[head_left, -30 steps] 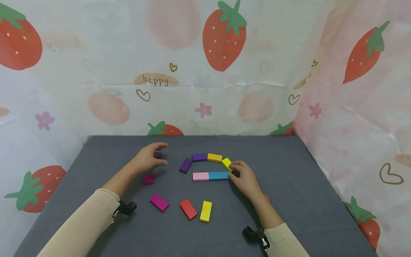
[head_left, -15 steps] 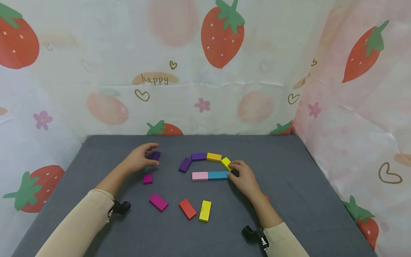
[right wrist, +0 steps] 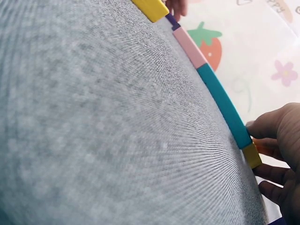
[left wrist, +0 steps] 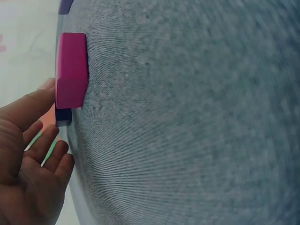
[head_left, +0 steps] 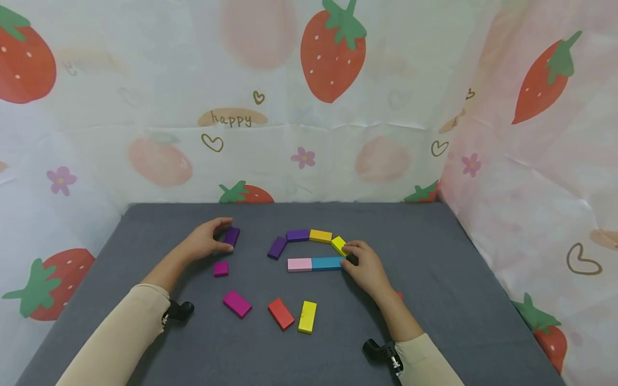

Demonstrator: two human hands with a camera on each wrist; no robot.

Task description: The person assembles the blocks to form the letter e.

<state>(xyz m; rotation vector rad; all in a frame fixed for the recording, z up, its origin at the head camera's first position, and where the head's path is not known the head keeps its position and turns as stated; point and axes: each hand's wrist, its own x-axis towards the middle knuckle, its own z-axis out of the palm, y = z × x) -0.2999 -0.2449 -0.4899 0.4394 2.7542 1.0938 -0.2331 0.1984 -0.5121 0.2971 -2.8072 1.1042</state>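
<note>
At the left, my left hand (head_left: 205,238) grips a purple block (head_left: 232,236), thumb at its near end and fingers around its far side. In the left wrist view a magenta block (left wrist: 71,70) hides part of that purple block (left wrist: 63,117). My right hand (head_left: 369,268) rests at the right end of the row, thumb beside the blue block (head_left: 325,263) and loosely bent fingers by a yellow block (head_left: 339,245). A pink block (head_left: 299,264) continues the blue end leftwards. Two purple blocks (head_left: 298,235) and a golden-yellow block (head_left: 321,236) form an arch above.
Nearer the front lie a small-looking magenta block (head_left: 221,269), a larger magenta block (head_left: 237,304), a red block (head_left: 281,313) and a yellow block (head_left: 307,317). Something red (head_left: 399,295) shows beside the right forearm. Grey cloth (head_left: 458,321) covers the table, below a strawberry-print backdrop.
My left hand has drawn back to the left, uncovering more of the purple block, whose near end appears swung toward me. The right hand stays in place.
</note>
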